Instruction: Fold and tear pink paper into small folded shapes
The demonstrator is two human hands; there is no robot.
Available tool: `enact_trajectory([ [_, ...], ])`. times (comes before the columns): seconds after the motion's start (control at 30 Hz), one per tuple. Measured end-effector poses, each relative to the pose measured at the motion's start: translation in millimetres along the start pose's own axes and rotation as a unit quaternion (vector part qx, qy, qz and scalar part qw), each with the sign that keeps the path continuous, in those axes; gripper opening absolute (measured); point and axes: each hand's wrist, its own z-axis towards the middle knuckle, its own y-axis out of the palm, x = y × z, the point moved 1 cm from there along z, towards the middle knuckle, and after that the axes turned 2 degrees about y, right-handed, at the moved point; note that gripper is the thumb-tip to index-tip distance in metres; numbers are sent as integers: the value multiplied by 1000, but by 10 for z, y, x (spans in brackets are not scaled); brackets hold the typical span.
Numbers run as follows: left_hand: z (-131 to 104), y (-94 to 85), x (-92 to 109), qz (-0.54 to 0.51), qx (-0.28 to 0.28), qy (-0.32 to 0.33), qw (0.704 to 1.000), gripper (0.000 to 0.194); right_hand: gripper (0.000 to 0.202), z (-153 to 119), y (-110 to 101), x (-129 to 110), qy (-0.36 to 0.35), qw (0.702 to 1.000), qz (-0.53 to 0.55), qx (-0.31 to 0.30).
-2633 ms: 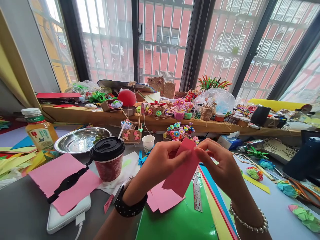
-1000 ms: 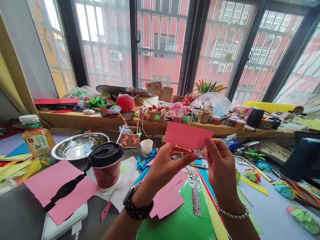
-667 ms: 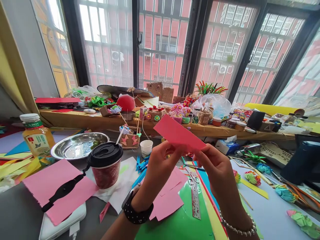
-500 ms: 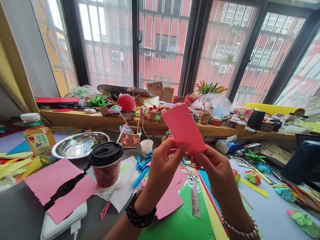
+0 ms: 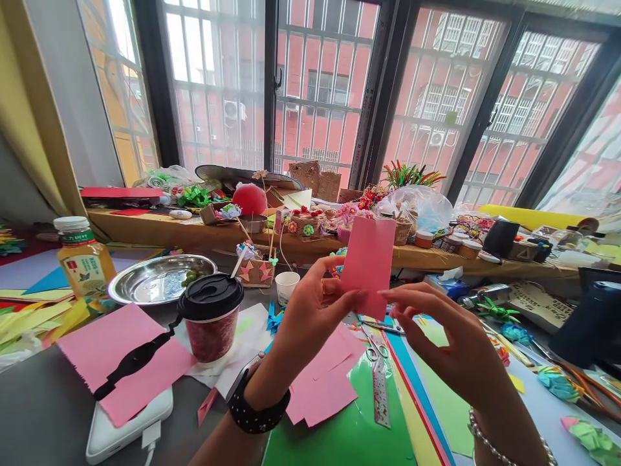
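Note:
A small pink rectangle of paper (image 5: 369, 255) is held upright in front of me, with a small notch or crease at its top edge. My left hand (image 5: 310, 317) pinches it near the lower left, thumb in front and fingers behind. At its lower right edge is my right hand (image 5: 451, 343), fingers apart, the index fingertip at or very near the paper. Below the hands lie pink paper sheets (image 5: 325, 388) on a glossy green sheet (image 5: 334, 446). Scissors (image 5: 376, 351) and a patterned ruler (image 5: 381, 398) rest beside them.
To the left stand a lidded cup (image 5: 211, 327), a metal plate (image 5: 130, 291), a juice bottle (image 5: 85, 262) and a white power bank (image 5: 109, 440) under pink paper. Crumpled paper pieces (image 5: 557, 382) lie at right. Craft items crowd the wooden sill (image 5: 189, 234) below the window.
The pink paper has turned from a tilt to nearly upright. My right hand has let go of its lower corner and moved right, fingers spreading. The view has shifted slightly.

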Motion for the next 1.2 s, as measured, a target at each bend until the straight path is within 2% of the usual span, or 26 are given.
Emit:
enact_trajectory([
  [0.1, -14, 6, -4, 3, -26, -4, 1000, 44, 24, 3, -2, -3, -46, 998, -32, 4],
  [0.33, -42, 19, 37, 24, -30, -19, 999, 52, 22, 11, -10, 36, -67, 996, -2, 52],
  [0.5, -51, 2, 65, 17, -37, -34, 999, 56, 22, 9, -55, 50, -70, 996, -24, 44],
  [0.8, -38, 36, 34, 56, -21, -23, 998, 55, 6, 69, 13, 101, 4, 997, 65, 29],
  [1.03, -15, 75, 2, 67, -14, -16, 998, 59, 6, 61, 137, 77, 148, 974, 158, 72],
  [1.2, -21, 56, 39, 71, -40, -20, 996, 58, 5, 60, 133, 24, 165, 973, 149, 64],
])
